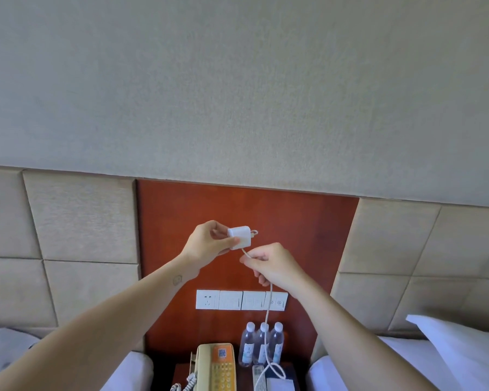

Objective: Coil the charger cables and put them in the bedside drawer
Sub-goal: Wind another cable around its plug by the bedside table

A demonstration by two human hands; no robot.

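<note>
Head view: the charger [240, 237] is being gripped in the left hand [206, 242], fingers and thumb curled round the white block, up in front of the red panel [308, 221]. The cable [268, 314] is being pinched by the right hand [271, 265], just below and right of the charger, fingertips closed on it. A short stretch is being held between the two hands, and a small loop is showing at the charger's far side.

The rest is hanging straight down from under the right hand, long axis near vertical, past the switches [242, 299] and bottles [261, 344]. Its tail is lying in a loop well below both hands, right of the phone [216, 368].

The right hand is nearer the loose length. The left is being used as the anchor.

Judged: coiling is barely being started, and slack is likely to be drawn upward by the right hand for the next wrap. The drawer is not being shown.
</note>
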